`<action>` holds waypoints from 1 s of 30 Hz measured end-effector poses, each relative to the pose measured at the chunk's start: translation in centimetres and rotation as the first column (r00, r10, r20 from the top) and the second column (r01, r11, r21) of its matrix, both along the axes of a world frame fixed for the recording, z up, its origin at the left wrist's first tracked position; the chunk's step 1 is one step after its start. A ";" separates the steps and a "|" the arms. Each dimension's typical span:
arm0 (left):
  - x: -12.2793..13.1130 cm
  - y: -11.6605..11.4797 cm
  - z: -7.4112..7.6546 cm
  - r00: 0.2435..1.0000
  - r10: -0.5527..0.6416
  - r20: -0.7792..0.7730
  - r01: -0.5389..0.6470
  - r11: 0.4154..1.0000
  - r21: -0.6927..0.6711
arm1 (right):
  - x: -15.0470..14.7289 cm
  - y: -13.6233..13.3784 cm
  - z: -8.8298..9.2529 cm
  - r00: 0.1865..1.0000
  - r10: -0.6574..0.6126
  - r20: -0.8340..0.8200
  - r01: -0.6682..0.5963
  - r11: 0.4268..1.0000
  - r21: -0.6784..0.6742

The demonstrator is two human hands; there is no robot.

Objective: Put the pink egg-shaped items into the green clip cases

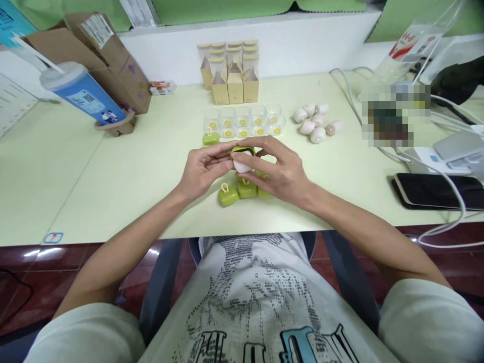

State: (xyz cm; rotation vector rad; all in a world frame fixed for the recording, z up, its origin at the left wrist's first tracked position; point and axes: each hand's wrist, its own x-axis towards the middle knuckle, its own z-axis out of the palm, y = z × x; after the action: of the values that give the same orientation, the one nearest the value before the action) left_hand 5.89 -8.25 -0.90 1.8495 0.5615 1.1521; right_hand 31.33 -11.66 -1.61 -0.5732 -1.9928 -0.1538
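Note:
My left hand (pixel 207 169) has its fingers closed around a small olive-green case (pixel 247 149), which is tilted with its dark opening showing. My right hand (pixel 282 169) pinches a pale pink sponge (pixel 244 162) against the mouth of that case. Its fingers also touch the case's edge. Below the hands on the table sit more green cases with cream loops, among them one green case (pixel 228 195) at the left; others are partly covered by my right hand. Another green case with a loop (pixel 210 138) stands just beyond my left fingers.
Clear plastic cups with yellow stickers (pixel 242 120) stand in rows beyond my hands. Several pale pink sponges (pixel 317 121) lie to their right. Open small cardboard boxes (pixel 235 85) stand behind. A blue cup (pixel 88 96) is at left; a phone (pixel 440 191) and cables are at right.

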 end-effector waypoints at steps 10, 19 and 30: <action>-0.4 0.7 -0.4 1.000 -0.015 -0.018 0.014 0.999 -0.032 | -0.1 0.1 0.3 1.000 0.009 -0.015 -0.010 0.995 -0.100; -0.1 0.2 0.2 0.994 -0.042 0.096 0.063 0.972 -0.225 | 0.0 -0.6 0.6 0.997 -0.054 0.055 0.057 0.997 -0.052; -0.1 0.2 0.0 0.999 -0.036 0.014 0.038 0.993 -0.110 | 0.0 -0.3 0.6 0.988 -0.096 0.125 0.105 0.992 -0.070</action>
State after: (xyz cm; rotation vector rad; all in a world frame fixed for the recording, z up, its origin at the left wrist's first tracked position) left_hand 5.84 -8.04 -0.93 1.7504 0.5705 1.0853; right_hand 31.31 -11.93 -0.98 -0.7296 -2.0951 -0.1787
